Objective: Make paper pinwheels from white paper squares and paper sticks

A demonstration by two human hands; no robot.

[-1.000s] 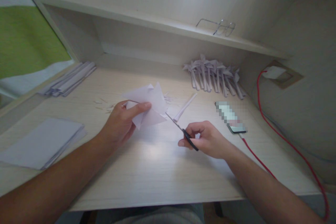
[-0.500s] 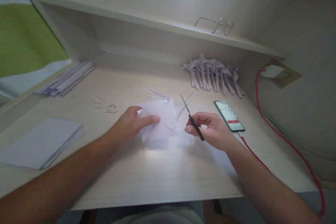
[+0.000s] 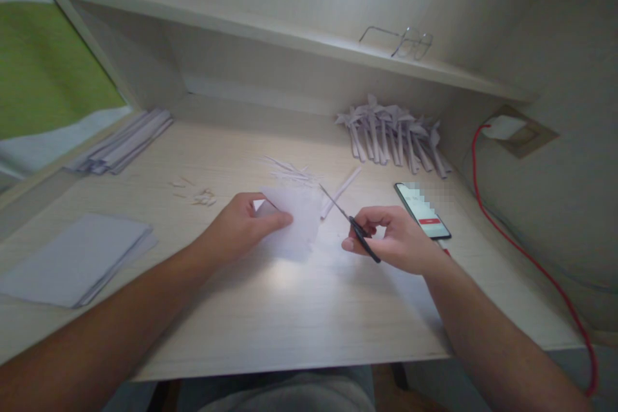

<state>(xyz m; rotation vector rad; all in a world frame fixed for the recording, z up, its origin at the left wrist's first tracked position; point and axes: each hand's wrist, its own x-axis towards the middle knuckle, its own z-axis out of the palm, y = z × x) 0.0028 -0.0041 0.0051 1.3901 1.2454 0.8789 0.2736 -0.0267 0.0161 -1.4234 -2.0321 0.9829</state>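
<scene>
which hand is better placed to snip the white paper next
The right hand, I'd say: it holds the scissors, their tips near the paper's right edge. The left hand is occupied, pinching the white paper between thumb and fingers.

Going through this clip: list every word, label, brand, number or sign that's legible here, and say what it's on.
Legible text: none.
Phone screen: faint marks, too blurred and partly pixelated to read.
Red bar on that screen: any lettering is too small to read.
Scissors in the right hand: no readable marking.
Paper in the left hand: no visible writing.
</scene>
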